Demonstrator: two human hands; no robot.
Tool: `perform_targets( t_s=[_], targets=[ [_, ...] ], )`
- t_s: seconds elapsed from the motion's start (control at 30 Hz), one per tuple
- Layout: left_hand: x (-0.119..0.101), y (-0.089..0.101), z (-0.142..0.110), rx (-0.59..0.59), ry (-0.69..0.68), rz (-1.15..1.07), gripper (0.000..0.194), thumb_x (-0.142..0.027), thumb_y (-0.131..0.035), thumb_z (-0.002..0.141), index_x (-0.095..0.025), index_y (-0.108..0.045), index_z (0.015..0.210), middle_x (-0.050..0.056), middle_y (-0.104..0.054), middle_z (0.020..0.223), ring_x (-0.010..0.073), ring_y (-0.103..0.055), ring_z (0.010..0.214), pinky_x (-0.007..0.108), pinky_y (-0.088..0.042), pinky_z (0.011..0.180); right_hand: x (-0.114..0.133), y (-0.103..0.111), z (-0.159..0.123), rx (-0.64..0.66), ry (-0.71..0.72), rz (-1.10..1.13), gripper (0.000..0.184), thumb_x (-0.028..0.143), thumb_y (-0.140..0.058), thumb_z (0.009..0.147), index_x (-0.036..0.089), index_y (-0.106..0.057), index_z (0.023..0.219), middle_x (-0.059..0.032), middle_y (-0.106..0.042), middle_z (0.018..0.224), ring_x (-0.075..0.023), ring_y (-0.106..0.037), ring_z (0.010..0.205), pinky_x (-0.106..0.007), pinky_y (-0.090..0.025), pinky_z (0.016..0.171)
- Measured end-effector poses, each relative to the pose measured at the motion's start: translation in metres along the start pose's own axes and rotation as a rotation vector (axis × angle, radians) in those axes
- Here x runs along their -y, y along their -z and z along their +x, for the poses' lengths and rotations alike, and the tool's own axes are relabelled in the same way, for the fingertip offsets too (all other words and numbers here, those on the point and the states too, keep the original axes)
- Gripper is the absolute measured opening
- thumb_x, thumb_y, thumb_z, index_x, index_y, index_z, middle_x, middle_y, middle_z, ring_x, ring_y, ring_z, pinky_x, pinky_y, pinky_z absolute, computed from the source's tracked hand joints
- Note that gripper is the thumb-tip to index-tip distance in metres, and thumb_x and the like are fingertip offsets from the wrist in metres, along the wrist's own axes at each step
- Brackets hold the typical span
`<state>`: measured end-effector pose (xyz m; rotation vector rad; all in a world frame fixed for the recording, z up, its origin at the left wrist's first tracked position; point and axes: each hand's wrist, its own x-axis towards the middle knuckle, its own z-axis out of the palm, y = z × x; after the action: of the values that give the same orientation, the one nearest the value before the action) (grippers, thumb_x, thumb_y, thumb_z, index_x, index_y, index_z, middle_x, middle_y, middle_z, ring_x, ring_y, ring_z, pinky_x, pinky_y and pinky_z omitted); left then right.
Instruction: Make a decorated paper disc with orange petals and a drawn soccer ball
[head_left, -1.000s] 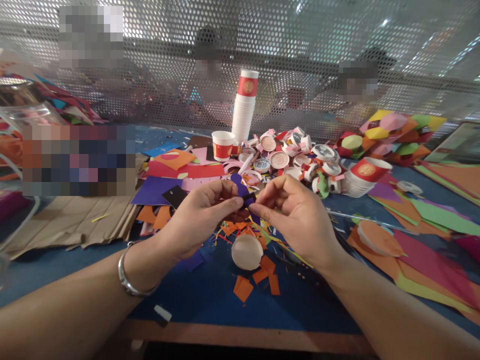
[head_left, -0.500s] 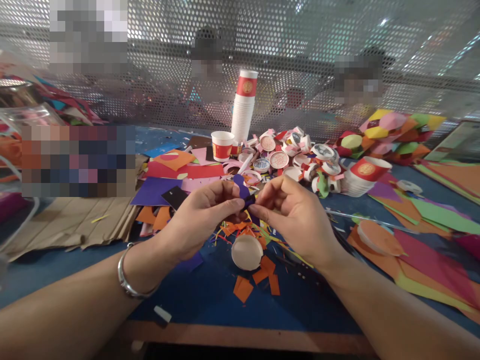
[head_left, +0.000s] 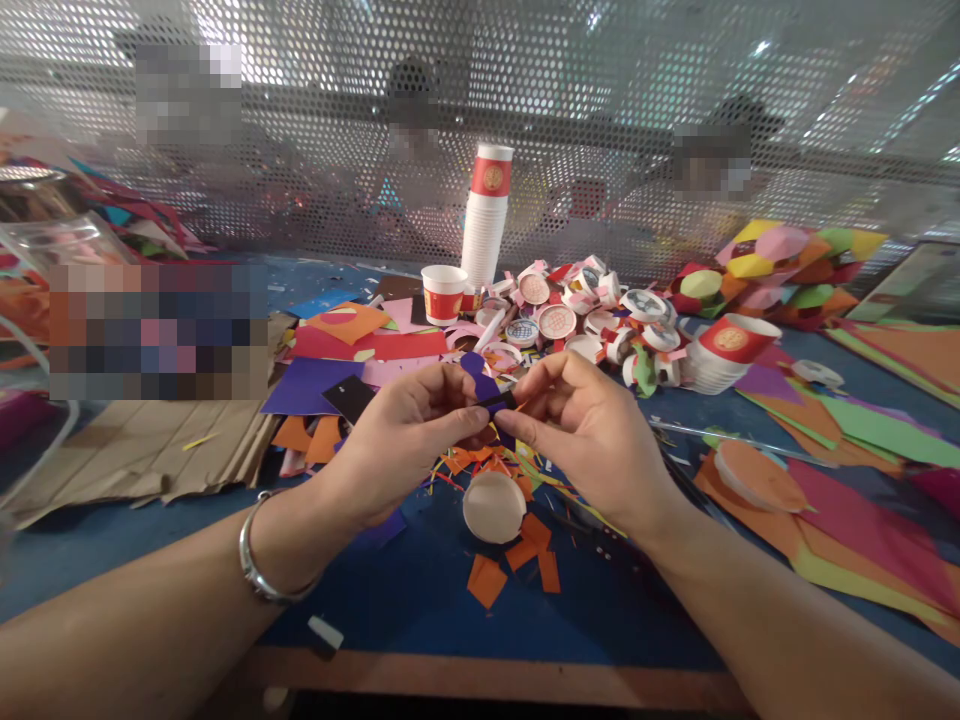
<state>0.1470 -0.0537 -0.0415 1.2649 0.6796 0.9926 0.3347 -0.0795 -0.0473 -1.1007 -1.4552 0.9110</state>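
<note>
Black strip (head_left: 499, 402) more exposed between pinched fingers (head_left: 466, 424)

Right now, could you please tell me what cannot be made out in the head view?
Head view: the full outline of the purple paper piece, hidden by the left hand, right hand and black strip.
Head view: the inside bottom of the single upright paper cup, hidden by its near wall.
Head view: the right end of the far-right orange sheet, cut off by the frame edge.
Head view: the far part of the brown cardboard, hidden by pixelation.
</note>
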Motion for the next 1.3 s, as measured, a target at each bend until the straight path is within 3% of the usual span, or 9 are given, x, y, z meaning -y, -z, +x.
perform_targets(
  t_s=[0.17, 0.4, 0.63, 1.0, 1.3],
  targets=[
    [-0.0012, -0.0018, 0.0002, -0.018, 0.01, -0.005, 0.015, -0.011, -0.074, 0.085, -0.015, -0.06, 0.081, -0.005, -0.064, 0.071, 0.0077, -0.066, 0.066, 0.019, -0.055, 0.067, 0.0018, -0.0003, -0.0001, 0.007, 0.007, 0.019, 0.04, 0.037, -0.091, 0.074, 0.023, -0.057, 0.089, 0.0027, -0.063, 0.08, -0.0141, -0.062, 0.073, -0.031, -0.054, 0.07],
    [-0.0014, -0.0033, 0.0002, -0.016, 0.006, 0.035, 0.015, -0.013, -0.074, 0.083, -0.016, -0.06, 0.081, -0.004, -0.063, 0.071, 0.0083, -0.065, 0.065, 0.02, -0.054, 0.067, 0.0009, 0.0006, -0.0002, 0.062, 0.038, 0.063, 0.03, 0.022, -0.084, 0.08, 0.024, -0.056, 0.091, 0.0042, -0.059, 0.08, -0.0118, -0.059, 0.072, -0.028, -0.054, 0.069],
    [-0.002, -0.0041, 0.0002, -0.001, 0.035, 0.086, 0.016, -0.022, -0.075, 0.086, -0.015, -0.062, 0.083, -0.001, -0.065, 0.076, 0.0109, -0.065, 0.068, 0.024, -0.055, 0.07, -0.0008, 0.0004, 0.0005, 0.069, 0.024, 0.073, 0.034, 0.026, -0.087, 0.078, 0.024, -0.056, 0.092, 0.003, -0.06, 0.084, -0.0133, -0.062, 0.078, -0.03, -0.057, 0.075],
    [-0.0007, -0.0051, 0.0, 0.006, 0.026, 0.097, 0.015, -0.021, -0.076, 0.086, -0.015, -0.063, 0.082, -0.001, -0.065, 0.076, 0.0109, -0.065, 0.069, 0.025, -0.055, 0.07, 0.0002, 0.0027, -0.0008, 0.087, 0.025, 0.07, 0.03, 0.024, -0.083, 0.079, 0.025, -0.056, 0.094, 0.0028, -0.062, 0.086, -0.014, -0.064, 0.08, -0.031, -0.058, 0.077],
    [0.0001, -0.0017, 0.0017, -0.063, 0.002, 0.116, 0.014, -0.024, -0.078, 0.087, -0.016, -0.068, 0.09, 0.001, -0.067, 0.085, 0.0121, -0.065, 0.075, 0.026, -0.053, 0.068, -0.0006, 0.006, 0.0012, 0.03, 0.026, 0.032, 0.029, 0.022, -0.081, 0.08, 0.025, -0.057, 0.096, 0.003, -0.065, 0.081, -0.0151, -0.066, 0.076, -0.032, -0.057, 0.072]
  ],
)
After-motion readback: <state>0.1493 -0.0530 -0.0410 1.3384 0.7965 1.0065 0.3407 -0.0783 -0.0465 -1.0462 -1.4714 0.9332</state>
